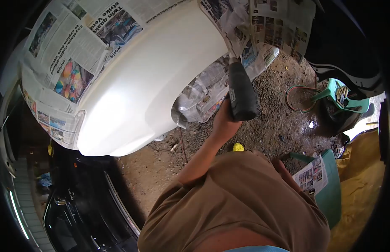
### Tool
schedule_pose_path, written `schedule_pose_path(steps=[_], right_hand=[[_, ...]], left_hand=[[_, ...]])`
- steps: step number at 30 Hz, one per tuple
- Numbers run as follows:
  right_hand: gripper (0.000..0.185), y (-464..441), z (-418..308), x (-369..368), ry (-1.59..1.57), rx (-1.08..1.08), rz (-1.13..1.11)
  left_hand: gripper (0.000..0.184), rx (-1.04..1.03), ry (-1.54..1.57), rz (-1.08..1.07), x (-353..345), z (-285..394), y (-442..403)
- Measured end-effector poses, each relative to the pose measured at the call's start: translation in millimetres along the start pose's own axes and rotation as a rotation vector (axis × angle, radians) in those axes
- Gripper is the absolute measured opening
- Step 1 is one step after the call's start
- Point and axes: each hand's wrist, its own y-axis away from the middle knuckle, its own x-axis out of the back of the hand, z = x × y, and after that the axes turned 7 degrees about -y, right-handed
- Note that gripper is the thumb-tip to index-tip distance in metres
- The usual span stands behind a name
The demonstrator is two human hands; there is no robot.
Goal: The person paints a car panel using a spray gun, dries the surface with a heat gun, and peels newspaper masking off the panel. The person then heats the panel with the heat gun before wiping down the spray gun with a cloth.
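My left hand point(225, 119) is closed around a black heat gun point(242, 92), mostly on its lower side. The tool's metal nozzle point(233, 60) points at the edge of a white car body panel point(153, 84); whether it touches cannot be told. Newspaper point(73, 63) masks the areas round the panel, and more crumpled paper point(205, 90) fills the wheel arch. On the right, beside my brown shirt point(228, 197), a strip of my right arm point(286, 174) shows. The fingers of my right hand cannot be made out.
A black car point(85, 201) stands at lower left. On the gravel ground point(266, 122) lies a coiled hose point(302, 98), beside a green stool point(329, 94) holding tools. Another green seat point(329, 193) bears a newspaper sheet point(311, 174). Brown sheeting point(359, 185) hangs at far right.
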Motion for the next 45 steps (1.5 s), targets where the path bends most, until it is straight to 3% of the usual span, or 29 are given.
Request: schedule_pose_path(steps=[3, 4, 5, 7, 9, 11, 12, 14, 15, 17, 20, 23, 25, 27, 30, 32, 34, 36, 38, 41, 45], right_hand=[[0.023, -24, 28, -97, -0.711, -0.096, 0.283], [0.025, -30, 30, -102, -0.792, -0.105, 0.299], [0.029, -45, 30, -106, -0.178, 0.025, 0.079], [0.030, -34, 23, -37, -0.216, -0.016, 0.024], [0.029, -26, 14, 35, -0.170, -0.007, -0.026], [0.028, -29, 5, 95, -0.042, 0.056, -0.066], [0.024, -40, 9, 107, 0.066, 0.155, -0.019], [0.018, -63, 23, 110, 0.276, 0.356, 0.076], [0.018, -79, 31, 101, 0.024, 0.194, 0.096], [0.022, -109, 42, 81, -0.476, -0.142, 0.126], [0.021, -110, 27, 113, -0.722, -0.203, 0.082], [0.022, -89, -8, 172, -0.809, -0.302, 0.080], [0.021, -96, -1, 154, -0.663, -0.181, 0.044], [0.015, -103, 14, 125, -0.560, -0.043, 0.078], [0.012, -100, 30, 89, -0.288, 0.197, 0.188], [0.010, -99, 38, 69, 0.138, 0.358, 0.203], [0.011, -97, 50, 36, -0.376, 0.078, 0.119], [0.013, -90, 47, 42, -0.396, 0.052, 0.077], [0.016, -65, 32, 77, 0.075, 0.282, 0.079], [0.018, -70, 35, 60, 0.190, 0.223, -0.012], [0.016, -82, 40, 61, 0.001, 0.253, 0.028]], left_hand=[[0.063, 0.090, -0.087, 0.108, 21, -4, 19], [0.061, 0.109, 0.027, 0.160, 26, -10, 25], [0.060, 0.126, 0.140, 0.213, 29, -19, 33], [0.052, 0.145, 0.278, 0.312, 54, 0, 38], [0.056, 0.213, 0.066, 0.398, 58, -28, 56], [0.051, 0.162, -0.397, 0.476, 70, -41, 73], [0.048, 0.155, -0.626, 0.532, 75, -47, 81], [0.037, 0.302, -0.717, 0.561, 89, -37, 100], [0.032, 0.375, -0.721, 0.580, 95, -38, 111], [0.024, 0.475, -0.560, 0.644, 100, -52, 136], [0.014, 0.503, -0.283, 0.757, 109, -46, 151], [0.014, 0.541, -0.226, 0.741, 108, -38, 153], [0.017, 0.499, -0.438, 0.622, 101, -41, 152], [0.023, 0.485, -0.454, 0.494, 93, -42, 146], [0.034, 0.471, 0.015, 0.393, 72, -45, 124], [0.040, 0.395, 0.418, 0.411, 54, -45, 113], [0.041, 0.336, 0.454, 0.352, 52, -36, 103], [0.040, 0.284, 0.230, 0.311, 65, -17, 93], [0.036, 0.229, -0.069, 0.316, 89, 0, 88], [0.033, 0.385, 0.050, 0.349, 97, -33, 115], [0.031, 0.585, 0.307, 0.611, 141, -28, 132]])
